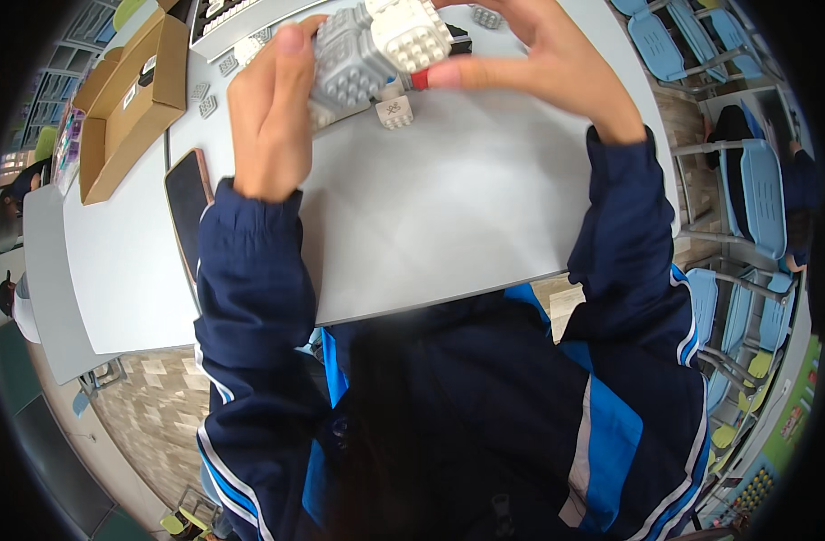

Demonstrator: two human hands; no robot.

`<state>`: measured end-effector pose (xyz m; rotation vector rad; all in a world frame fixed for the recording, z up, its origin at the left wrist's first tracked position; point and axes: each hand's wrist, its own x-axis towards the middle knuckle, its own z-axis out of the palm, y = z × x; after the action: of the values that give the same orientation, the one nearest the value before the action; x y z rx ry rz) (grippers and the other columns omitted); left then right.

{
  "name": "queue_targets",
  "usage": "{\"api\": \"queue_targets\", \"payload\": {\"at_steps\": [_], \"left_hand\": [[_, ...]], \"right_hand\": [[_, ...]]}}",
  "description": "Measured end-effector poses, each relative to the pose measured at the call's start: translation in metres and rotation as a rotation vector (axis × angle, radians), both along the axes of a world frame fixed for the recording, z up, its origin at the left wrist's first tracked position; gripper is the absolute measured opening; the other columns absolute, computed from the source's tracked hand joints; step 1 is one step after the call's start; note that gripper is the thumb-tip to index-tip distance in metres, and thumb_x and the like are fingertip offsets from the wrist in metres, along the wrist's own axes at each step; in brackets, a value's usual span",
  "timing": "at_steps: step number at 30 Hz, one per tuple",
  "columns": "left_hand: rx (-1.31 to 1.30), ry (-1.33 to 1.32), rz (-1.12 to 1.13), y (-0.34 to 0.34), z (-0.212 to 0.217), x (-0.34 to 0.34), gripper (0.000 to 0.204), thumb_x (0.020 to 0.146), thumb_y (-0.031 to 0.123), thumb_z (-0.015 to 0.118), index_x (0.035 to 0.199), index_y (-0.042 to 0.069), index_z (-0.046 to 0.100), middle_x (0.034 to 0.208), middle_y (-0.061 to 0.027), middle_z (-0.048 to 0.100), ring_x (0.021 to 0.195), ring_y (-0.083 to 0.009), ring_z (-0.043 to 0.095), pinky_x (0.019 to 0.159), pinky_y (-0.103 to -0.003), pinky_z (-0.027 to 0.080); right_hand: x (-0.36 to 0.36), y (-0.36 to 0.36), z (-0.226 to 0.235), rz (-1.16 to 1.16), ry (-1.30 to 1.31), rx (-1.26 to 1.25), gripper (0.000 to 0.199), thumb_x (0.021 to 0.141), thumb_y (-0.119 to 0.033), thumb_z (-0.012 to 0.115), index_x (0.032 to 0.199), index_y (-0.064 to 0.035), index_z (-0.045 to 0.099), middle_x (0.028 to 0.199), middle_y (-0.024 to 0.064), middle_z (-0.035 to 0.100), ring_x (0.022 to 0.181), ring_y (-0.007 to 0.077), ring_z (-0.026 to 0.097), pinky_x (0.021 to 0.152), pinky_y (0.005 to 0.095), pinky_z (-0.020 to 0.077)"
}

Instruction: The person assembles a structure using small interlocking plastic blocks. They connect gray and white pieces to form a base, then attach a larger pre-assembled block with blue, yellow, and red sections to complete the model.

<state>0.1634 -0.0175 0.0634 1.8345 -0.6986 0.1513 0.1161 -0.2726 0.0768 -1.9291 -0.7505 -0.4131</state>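
Note:
Near the far edge of the view I hold up an assembly of chunky studded building blocks. My left hand (pixel 275 113) grips its grey block (pixel 349 70) from the left side, thumb upright. A white studded block (pixel 414 38) joins onto the right of the grey one. My right hand (pixel 543 68) wraps around that right end, its thumb tip against a small red piece (pixel 420 79); its other fingertips are cut off or hidden. Just below is a smaller white block (pixel 394 112) with a dark printed mark; whether it is attached cannot be told.
On the white table (pixel 449 207), a phone (pixel 189 203) lies left of my left forearm. An open cardboard box (pixel 133 108) stands farther left. Small grey pieces (pixel 207 106) lie beside it, and a white tray (pixel 241 22) is behind. Blue chairs (pixel 755 198) line the right.

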Motion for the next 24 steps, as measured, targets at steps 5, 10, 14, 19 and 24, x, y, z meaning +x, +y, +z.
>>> {"api": "queue_targets", "payload": {"at_steps": [5, 10, 14, 19, 24], "left_hand": [[0.115, -0.059, 0.01, -0.02, -0.024, 0.036, 0.069, 0.108, 0.054, 0.03, 0.127, -0.003, 0.065, 0.109, -0.014, 0.067, 0.101, -0.0206, 0.059, 0.093, -0.031, 0.043], [0.287, -0.235, 0.009, -0.028, -0.03, 0.042, 0.062, 0.109, 0.05, 0.033, 0.126, -0.001, 0.064, 0.095, -0.0121, 0.062, 0.09, -0.0214, 0.056, 0.086, -0.034, 0.044], [0.329, -0.286, 0.009, -0.023, -0.038, 0.045, 0.062, 0.109, 0.049, 0.031, 0.131, 0.001, 0.062, 0.109, -0.0136, 0.065, 0.102, -0.0227, 0.059, 0.093, -0.034, 0.044], [0.284, -0.066, -0.037, -0.022, -0.029, 0.034, 0.057, 0.098, 0.044, 0.058, 0.136, 0.002, 0.059, 0.126, -0.0155, 0.063, 0.116, -0.0281, 0.059, 0.104, -0.035, 0.042], [0.159, -0.142, -0.052, 0.005, -0.042, 0.049, 0.069, 0.106, 0.058, 0.027, 0.145, 0.008, 0.054, 0.148, -0.0147, 0.054, 0.139, -0.0304, 0.047, 0.119, -0.037, 0.029]], "right_hand": [[0.02, -0.013, -0.026, -0.003, 0.285, 0.08, 0.085, 0.077, -0.011, 0.084, 0.152, -0.0036, 0.043, 0.145, 0.0148, 0.053, 0.131, 0.0236, 0.052, 0.112, 0.0357, 0.039], [0.022, -0.014, -0.046, -0.116, 0.253, -0.007, 0.086, 0.076, -0.008, 0.083, 0.151, -0.0025, 0.043, 0.147, 0.0142, 0.052, 0.136, 0.0253, 0.049, 0.114, 0.0369, 0.0367], [0.024, -0.011, -0.052, -0.106, 0.269, -0.034, 0.087, 0.075, -0.006, 0.082, 0.152, -0.0025, 0.042, 0.148, 0.0148, 0.05, 0.137, 0.0254, 0.047, 0.115, 0.0367, 0.036], [0.026, -0.021, -0.06, 0.021, 0.301, 0.064, 0.089, 0.075, -0.005, 0.082, 0.153, -0.0019, 0.039, 0.151, 0.0151, 0.046, 0.142, 0.0259, 0.042, 0.118, 0.0363, 0.033], [0.027, -0.022, -0.062, 0.016, 0.328, 0.042, 0.093, 0.075, -0.011, 0.085, 0.154, -0.0011, 0.037, 0.155, 0.0159, 0.043, 0.145, 0.0266, 0.039, 0.119, 0.0367, 0.0307]]}}
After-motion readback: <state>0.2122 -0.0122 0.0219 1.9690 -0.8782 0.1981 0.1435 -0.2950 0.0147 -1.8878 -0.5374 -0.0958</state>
